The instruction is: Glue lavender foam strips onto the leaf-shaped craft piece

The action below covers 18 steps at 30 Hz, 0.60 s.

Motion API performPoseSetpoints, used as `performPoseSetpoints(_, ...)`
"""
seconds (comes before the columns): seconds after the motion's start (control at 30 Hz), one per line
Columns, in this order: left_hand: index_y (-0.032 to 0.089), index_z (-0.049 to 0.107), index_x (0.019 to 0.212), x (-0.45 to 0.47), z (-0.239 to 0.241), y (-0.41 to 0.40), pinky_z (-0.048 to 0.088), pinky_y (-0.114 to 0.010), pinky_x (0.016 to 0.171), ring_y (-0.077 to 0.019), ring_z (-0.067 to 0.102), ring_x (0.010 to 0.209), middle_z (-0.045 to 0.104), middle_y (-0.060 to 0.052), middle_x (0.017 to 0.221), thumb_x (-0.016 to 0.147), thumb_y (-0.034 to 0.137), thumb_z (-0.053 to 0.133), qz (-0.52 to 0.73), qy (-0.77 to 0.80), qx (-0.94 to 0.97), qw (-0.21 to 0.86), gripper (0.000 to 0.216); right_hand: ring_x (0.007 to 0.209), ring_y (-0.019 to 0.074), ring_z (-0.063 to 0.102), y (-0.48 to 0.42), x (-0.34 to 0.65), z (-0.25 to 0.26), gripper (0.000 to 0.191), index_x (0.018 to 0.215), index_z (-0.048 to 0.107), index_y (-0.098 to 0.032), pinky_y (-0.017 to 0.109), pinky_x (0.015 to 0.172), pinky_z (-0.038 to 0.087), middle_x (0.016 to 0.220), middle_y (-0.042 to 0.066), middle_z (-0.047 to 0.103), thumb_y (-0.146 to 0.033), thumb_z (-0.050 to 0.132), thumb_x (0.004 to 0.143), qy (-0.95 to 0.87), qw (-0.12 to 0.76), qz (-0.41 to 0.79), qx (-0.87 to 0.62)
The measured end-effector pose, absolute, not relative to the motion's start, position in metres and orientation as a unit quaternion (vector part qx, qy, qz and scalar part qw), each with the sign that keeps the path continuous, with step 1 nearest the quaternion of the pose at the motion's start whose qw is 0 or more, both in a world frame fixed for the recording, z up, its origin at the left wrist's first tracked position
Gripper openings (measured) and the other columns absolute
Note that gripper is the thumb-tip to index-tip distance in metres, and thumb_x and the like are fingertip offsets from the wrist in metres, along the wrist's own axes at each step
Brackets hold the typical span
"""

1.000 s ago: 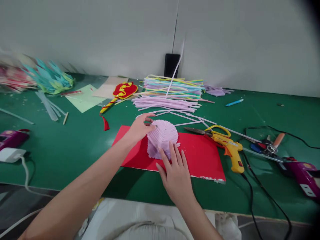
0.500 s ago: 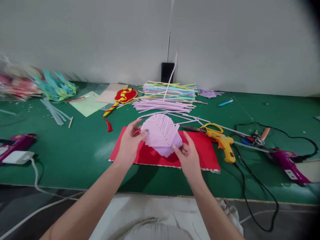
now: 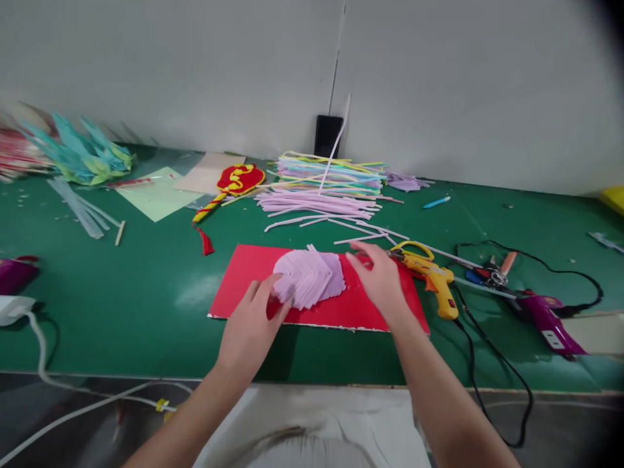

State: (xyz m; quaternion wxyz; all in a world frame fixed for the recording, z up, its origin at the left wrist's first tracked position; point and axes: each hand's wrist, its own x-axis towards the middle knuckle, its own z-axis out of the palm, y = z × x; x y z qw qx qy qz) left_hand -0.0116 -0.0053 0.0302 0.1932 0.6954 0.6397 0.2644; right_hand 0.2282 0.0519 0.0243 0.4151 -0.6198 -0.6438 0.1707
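A lilac leaf-shaped piece made of pipe cleaners (image 3: 307,276), laid in a chevron pattern, rests on a red board (image 3: 244,273). My left hand (image 3: 251,322) has its thumb and index finger at the piece's lower left edge, holding it lightly. To the right of the piece, my right hand (image 3: 380,276) is over the board with thumb and fingers apart and nothing in it. Close to its fingertips are yellow-handled scissors (image 3: 414,247), their blades mostly hidden by the hand. A yellow glue gun (image 3: 436,279) lies beside them.
Behind the board are loose lilac pipe cleaners (image 3: 316,205) and a multicoloured bundle (image 3: 331,175). A red and yellow fan-shaped ornament (image 3: 241,179) lies left of them. A purple tool (image 3: 553,325) with a black cord is at right. A black phone (image 3: 327,136) leans on the wall.
The lilac piece has been lowered onto the red board and turned. My right hand has let go of it and moved right, towards the scissors. My left hand stays at its edge.
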Motion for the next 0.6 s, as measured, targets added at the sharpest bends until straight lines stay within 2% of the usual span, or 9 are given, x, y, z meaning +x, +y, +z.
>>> performPoseSetpoints(0.03,0.024,0.057,0.113,-0.013,0.031,-0.006,0.051,-0.034,0.07,-0.0217,0.062,0.083,0.06,-0.006,0.093,0.086,0.034,0.054,0.247,0.636,0.717,0.143,0.029,0.093,0.0201,0.062,0.052,0.237,0.026,0.028,0.104,0.066,-0.018,0.037,0.086,0.047,0.104,0.009,0.067,-0.035,0.054,0.084,-0.647,0.415,0.129,-0.626)
performPoseSetpoints(0.13,0.02,0.061,0.094,-0.014,0.035,-0.006,0.049,-0.033,0.072,-0.0205,0.059,0.08,0.058,-0.005,0.084,0.089,0.031,0.05,0.243,0.582,0.772,0.072,0.016,0.081,0.0193,0.06,0.041,0.273,0.029,0.03,0.1,0.067,-0.017,0.034,0.074,0.049,0.093,0.009,0.066,-0.04,0.052,0.085,-0.602,0.397,0.048,-0.691)
performPoseSetpoints(0.23,0.019,0.06,0.087,-0.01,0.035,0.001,0.049,-0.032,0.072,-0.0181,0.058,0.079,0.059,-0.005,0.086,0.091,0.025,0.047,0.252,0.519,0.81,0.106,0.015,0.078,0.0205,0.056,0.019,0.31,0.031,0.034,0.092,0.067,-0.017,0.036,0.076,0.046,0.087,0.009,0.063,-0.046,0.052,0.084,-0.545,0.359,-0.069,-0.755)
performPoseSetpoints(0.3,0.019,0.06,0.093,-0.006,0.033,0.007,0.05,-0.034,0.077,-0.0189,0.059,0.087,0.061,-0.006,0.095,0.091,0.024,0.049,0.238,0.48,0.834,0.134,0.013,0.076,0.0214,0.053,0.004,0.329,0.029,0.036,0.087,0.066,-0.016,0.038,0.077,0.044,0.077,0.007,0.059,-0.048,0.05,0.084,-0.498,0.321,-0.118,-0.797)
performPoseSetpoints(0.37,0.019,0.059,0.106,-0.002,0.03,0.012,0.049,-0.039,0.089,-0.0227,0.056,0.106,0.059,-0.008,0.115,0.088,0.024,0.054,0.2,0.438,0.864,0.15,0.019,0.074,0.0219,0.053,-0.006,0.341,0.025,0.036,0.085,0.063,-0.017,0.038,0.074,0.043,0.074,0.006,0.057,-0.05,0.05,0.082,-0.467,0.279,-0.094,-0.834)
performPoseSetpoints(0.47,0.023,0.051,0.124,-0.006,0.028,0.02,0.04,-0.045,0.105,-0.0252,0.042,0.129,0.047,-0.007,0.139,0.087,0.019,0.055,0.139,0.381,0.9,0.158,0.037,0.071,0.0214,0.054,-0.01,0.348,0.018,0.038,0.086,0.058,-0.017,0.035,0.069,0.043,0.077,0.006,0.059,-0.053,0.05,0.079,-0.41,0.25,0.009,-0.877)
performPoseSetpoints(0.6,0.029,0.046,0.131,-0.022,0.036,0.034,0.038,-0.041,0.108,-0.0225,0.039,0.133,0.043,-0.003,0.144,0.088,0.017,0.05,0.103,0.367,0.904,0.193,0.045,0.075,0.0239,0.057,-0.007,0.349,0.009,0.044,0.086,0.057,-0.017,0.036,0.07,0.041,0.082,0.009,0.062,-0.057,0.04,0.082,-0.37,0.21,0.084,-0.901)
